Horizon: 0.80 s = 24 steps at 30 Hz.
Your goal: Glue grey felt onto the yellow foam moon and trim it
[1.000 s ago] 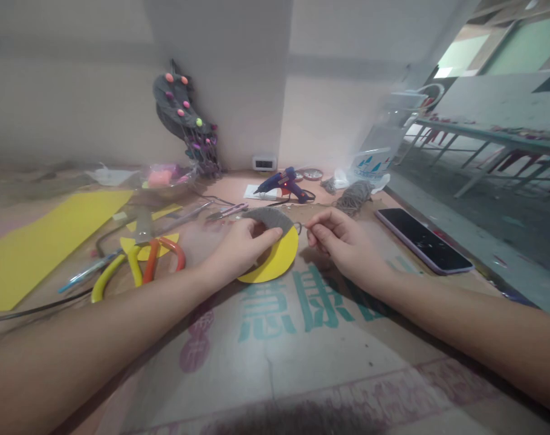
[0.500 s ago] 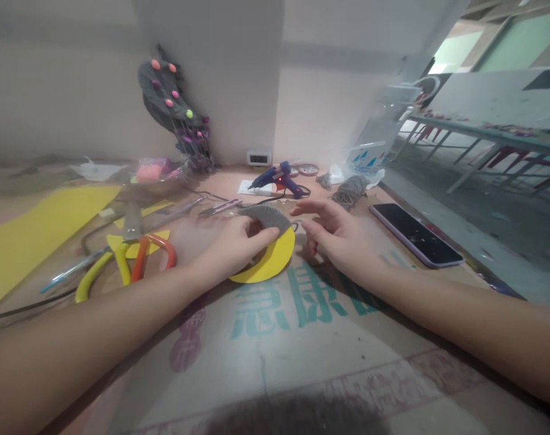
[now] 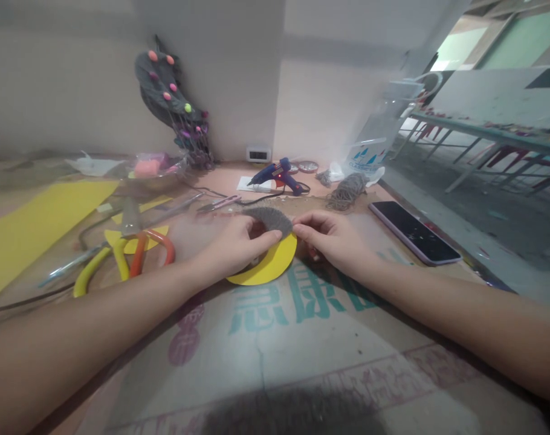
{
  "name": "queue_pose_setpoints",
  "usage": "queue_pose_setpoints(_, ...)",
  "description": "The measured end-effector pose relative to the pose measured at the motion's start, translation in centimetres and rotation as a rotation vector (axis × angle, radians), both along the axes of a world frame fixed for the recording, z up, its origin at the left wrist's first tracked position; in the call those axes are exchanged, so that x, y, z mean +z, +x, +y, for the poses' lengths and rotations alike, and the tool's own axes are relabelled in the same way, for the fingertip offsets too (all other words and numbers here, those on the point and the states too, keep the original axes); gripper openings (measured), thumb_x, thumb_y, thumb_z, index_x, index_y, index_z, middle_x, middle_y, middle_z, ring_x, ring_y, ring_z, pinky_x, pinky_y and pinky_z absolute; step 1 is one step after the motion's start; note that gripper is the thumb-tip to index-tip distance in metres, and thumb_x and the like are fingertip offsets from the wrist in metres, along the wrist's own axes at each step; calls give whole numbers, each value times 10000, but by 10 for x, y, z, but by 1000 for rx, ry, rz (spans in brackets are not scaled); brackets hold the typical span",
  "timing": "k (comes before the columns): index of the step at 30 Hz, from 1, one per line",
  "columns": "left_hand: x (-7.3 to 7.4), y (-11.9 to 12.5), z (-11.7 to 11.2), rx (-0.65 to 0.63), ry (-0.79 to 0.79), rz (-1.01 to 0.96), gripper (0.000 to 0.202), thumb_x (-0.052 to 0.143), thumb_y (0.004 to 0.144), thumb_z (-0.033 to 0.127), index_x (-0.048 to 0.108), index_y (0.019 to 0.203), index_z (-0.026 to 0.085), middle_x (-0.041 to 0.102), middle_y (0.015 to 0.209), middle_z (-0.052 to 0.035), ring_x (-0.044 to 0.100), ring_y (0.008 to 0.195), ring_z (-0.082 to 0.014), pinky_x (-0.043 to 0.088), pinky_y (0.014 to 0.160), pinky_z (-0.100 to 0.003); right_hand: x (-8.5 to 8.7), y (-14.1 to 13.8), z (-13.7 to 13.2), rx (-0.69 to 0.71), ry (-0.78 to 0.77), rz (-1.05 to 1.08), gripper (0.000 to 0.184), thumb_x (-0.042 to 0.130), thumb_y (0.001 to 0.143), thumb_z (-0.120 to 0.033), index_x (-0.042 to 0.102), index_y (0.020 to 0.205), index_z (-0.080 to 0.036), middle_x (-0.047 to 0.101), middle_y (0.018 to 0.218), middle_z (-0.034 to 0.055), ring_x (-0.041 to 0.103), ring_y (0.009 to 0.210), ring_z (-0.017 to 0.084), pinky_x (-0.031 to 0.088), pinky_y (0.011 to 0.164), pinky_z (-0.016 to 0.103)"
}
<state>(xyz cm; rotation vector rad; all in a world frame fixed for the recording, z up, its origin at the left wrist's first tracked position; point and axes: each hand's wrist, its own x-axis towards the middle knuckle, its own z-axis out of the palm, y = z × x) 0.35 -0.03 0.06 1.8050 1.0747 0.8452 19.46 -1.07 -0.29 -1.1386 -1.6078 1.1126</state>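
Observation:
A yellow paper ring (image 3: pixel 272 266) lies on the cardboard-covered table, its far half wrapped in grey yarn (image 3: pixel 269 219). My left hand (image 3: pixel 232 248) is closed on the ring, thumb pressed on its inner edge. My right hand (image 3: pixel 332 237) pinches the right end of the grey wrapped part with thumb and forefinger. The two hands nearly touch across the ring.
A blue glue gun (image 3: pixel 277 175) and a bundle of grey yarn (image 3: pixel 346 191) lie behind the hands. A dark phone (image 3: pixel 413 231) is to the right. Pliers with yellow and orange handles (image 3: pixel 125 257), small snips (image 3: pixel 218 205) and yellow sheets (image 3: pixel 34 226) lie to the left.
My right hand opened and let go half a second ago, then moved left and closed on the end of the grey wrapped part. My left hand kept its hold.

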Motion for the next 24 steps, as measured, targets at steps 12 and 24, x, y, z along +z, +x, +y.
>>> queue_pose_setpoints(12,-5,-1,4,19,0,-79,324,576,820,477,611,793,155,551,601,26,463,496,-94,324,441,-202,7,1,-2,-146,103,37,264,575,836,-446,540,994,-237,517,695,-41,434,457,79,350,404,222)
queue_pose_setpoints(24,-1,-1,2,68,154,-148,328,577,826,475,592,805,147,567,720,2,503,641,-117,396,590,-230,1,-4,-8,-6,163,-223,199,614,806,-394,530,789,-214,592,712,8,549,620,147,438,560,277)
